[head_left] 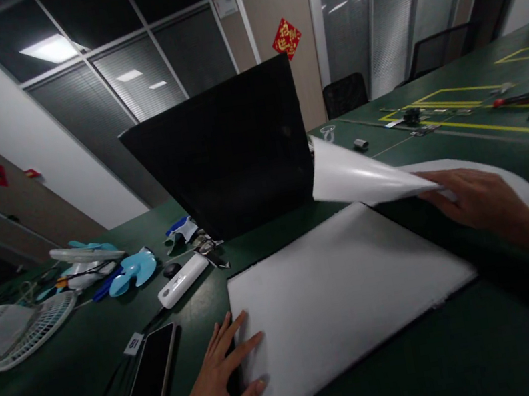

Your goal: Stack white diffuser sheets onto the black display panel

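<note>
Presently, a flat white panel [346, 292] is lying face-up on the green table [454, 362], its long axis running left to right and slanting away from the person at the right end. Left hand [224, 380] is the nearer one: it is touching the panel's left short edge, fingers spread wide, tips resting on the white surface. That hand is pinching nothing; it is bearing lightly, by the look of it.

Off the panel's far right corner, a thin white sheet [362, 175] is curling into a cone, its wide mouth facing left and its narrow end tapering right, into the grip. Right hand [467, 194] is closing thumb and fingers narrowly on that end, so the sheet's curl is lying to the left of the grip and the panel is lying left of it and nearer the person. More white material is showing behind the wrist; cannot tell whether it is all one sheet. Sheet is overlapping the panel's corner in view; contact is not showing.

Further out: a dark panel [237, 155] is standing tilted just beyond the white one. Left of the left hand, a phone [148, 386] is lying flat. A red-handled screwdriver [522, 98] is lying well apart, far right.
</note>
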`<state>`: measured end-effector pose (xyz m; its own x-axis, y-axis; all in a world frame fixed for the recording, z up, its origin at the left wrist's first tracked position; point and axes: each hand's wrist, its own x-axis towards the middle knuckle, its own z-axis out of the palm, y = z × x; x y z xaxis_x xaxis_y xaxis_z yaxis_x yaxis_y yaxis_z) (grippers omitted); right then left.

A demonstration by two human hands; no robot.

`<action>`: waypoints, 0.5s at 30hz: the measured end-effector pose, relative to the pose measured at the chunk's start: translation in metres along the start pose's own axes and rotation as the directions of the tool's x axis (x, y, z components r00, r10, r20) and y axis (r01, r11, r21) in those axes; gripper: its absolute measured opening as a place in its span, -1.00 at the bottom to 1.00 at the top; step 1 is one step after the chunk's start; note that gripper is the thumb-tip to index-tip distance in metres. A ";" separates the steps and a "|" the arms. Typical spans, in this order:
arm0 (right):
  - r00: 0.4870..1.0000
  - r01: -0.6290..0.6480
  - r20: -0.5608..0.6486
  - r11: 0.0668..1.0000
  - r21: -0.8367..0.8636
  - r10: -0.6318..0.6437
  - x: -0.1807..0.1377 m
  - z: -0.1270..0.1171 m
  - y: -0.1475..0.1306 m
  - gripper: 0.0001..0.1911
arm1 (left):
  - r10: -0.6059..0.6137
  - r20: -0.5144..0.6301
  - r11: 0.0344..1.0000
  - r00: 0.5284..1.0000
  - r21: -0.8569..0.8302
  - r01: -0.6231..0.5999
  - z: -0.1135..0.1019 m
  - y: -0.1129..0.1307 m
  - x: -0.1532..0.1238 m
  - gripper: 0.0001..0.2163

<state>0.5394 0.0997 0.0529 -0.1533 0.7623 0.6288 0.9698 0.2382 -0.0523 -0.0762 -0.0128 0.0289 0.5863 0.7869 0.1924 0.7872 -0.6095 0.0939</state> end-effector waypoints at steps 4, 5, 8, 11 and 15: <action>0.894 0.374 0.123 0.871 0.319 -0.430 -0.007 0.007 -0.038 -0.48 | -0.009 0.000 1.000 1.000 -0.002 0.009 0.001 0.000 0.001 -0.36; 0.855 0.387 0.193 0.840 0.381 -0.481 -0.010 0.009 -0.052 -0.43 | -0.012 0.000 1.000 1.000 -0.005 0.012 0.001 -0.001 0.001 -0.33; 0.713 0.359 0.375 0.768 0.530 -0.592 -0.016 0.016 -0.094 -0.23 | -0.018 0.000 1.000 1.000 -0.007 0.018 0.003 -0.001 -0.001 -0.27; 0.645 0.326 0.425 0.732 0.599 -0.635 -0.018 0.021 -0.116 -0.19 | -0.047 -0.001 0.999 0.999 -0.004 0.047 0.003 -0.001 -0.002 -0.24; 0.840 0.201 0.404 0.899 0.389 -0.363 -0.017 0.032 -0.090 -0.24 | -0.054 0.001 0.999 0.999 -0.004 0.054 0.001 0.000 -0.001 -0.29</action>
<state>0.4490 0.0853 0.0219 -0.5572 0.7969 0.2334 0.7674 0.6015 -0.2220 -0.0762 -0.0136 0.0279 0.5433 0.8187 0.1858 0.8170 -0.5665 0.1075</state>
